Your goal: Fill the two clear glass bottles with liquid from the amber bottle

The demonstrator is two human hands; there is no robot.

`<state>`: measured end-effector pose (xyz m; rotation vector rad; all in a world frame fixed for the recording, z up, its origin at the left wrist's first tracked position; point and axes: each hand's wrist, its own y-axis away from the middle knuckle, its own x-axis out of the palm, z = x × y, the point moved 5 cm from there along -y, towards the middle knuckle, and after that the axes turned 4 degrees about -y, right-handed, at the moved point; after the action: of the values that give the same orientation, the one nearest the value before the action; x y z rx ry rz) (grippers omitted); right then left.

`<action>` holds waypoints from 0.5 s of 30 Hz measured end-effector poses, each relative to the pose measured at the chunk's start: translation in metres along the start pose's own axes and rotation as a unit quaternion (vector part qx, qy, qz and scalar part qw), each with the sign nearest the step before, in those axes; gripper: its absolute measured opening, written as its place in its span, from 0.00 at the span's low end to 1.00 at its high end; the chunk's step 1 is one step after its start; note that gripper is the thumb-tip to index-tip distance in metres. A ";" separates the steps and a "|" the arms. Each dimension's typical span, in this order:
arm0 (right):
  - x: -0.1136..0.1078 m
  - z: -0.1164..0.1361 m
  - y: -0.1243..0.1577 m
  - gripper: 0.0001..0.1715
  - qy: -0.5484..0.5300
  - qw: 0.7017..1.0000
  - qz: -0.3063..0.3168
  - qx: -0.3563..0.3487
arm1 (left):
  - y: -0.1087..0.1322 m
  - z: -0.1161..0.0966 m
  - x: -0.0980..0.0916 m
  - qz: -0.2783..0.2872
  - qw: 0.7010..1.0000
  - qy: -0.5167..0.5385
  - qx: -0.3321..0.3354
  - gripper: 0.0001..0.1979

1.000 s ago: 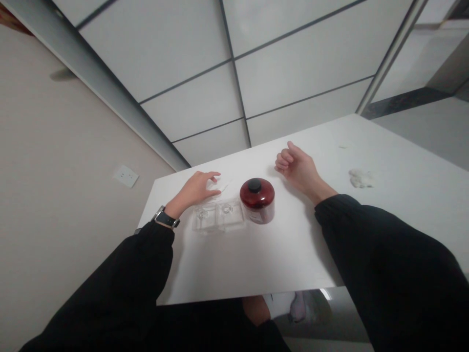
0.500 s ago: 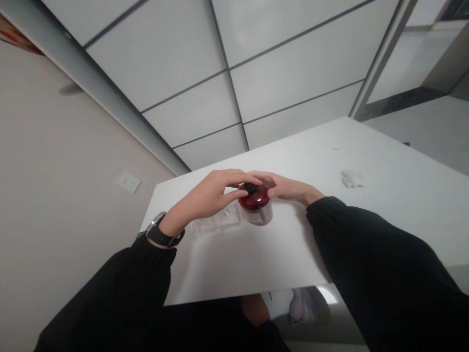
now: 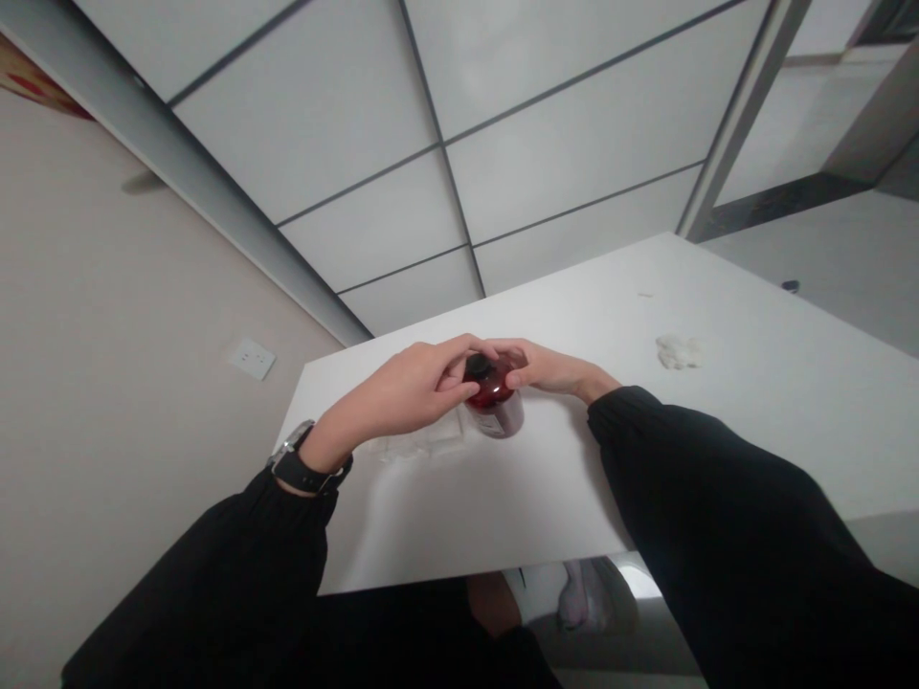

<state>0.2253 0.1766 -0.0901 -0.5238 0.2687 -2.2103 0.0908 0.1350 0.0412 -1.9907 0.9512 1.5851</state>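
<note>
A wall outlet (image 3: 253,359) was located farthest left of the bottle, on the wall. Next, a watch (image 3: 305,466) was worn on the left wrist. The left hand (image 3: 402,390) was applied to the left side of the bottle: the thumb was set against the front of the shoulder and the fingers were bent around behind the cap, their tips partly hidden. A clear tray (image 3: 446,433) lay just left of the bottle, partly covered by the left hand; its contents could not be determined. The bottle (image 3: 497,418) stood upright on the table (image 3: 459,517), its black cap (image 3: 479,365) in place. The right hand (image 3: 549,368) was curled around the right side of the bottle, thumb on the shoulder, other fingers behind. Judged by this arrangement, a two-handed grasp was established; lifting the bottle and removing the cap were steps not done. To the right of the bottle and well apart from it, a thin strip (image 3: 645,295) and then a white lump (image 3: 679,352) lay on the table, both clear of the hands.
</note>
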 end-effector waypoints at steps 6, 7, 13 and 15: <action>0.002 -0.002 0.001 0.40 0.001 1.000 0.003 0.012 | -0.005 -0.009 0.005 -0.098 0.995 -0.031 0.008 0.09; 0.002 -0.002 0.001 0.39 0.002 1.000 0.000 0.011 | -0.003 -0.012 0.006 -0.099 0.995 -0.021 0.026 0.08; 0.005 -0.002 0.000 0.40 0.008 1.000 0.010 0.018 | 0.014 -0.015 0.003 -0.065 0.996 -0.015 0.064 0.12; 0.005 -0.004 0.000 0.41 0.008 1.000 0.013 0.021 | 0.014 -0.015 -0.001 -0.070 0.995 -0.057 0.039 0.08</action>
<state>0.2204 0.1730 -0.0918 -0.4770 0.2360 -2.1912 0.0906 0.1149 0.0474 -1.8512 0.7992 1.5418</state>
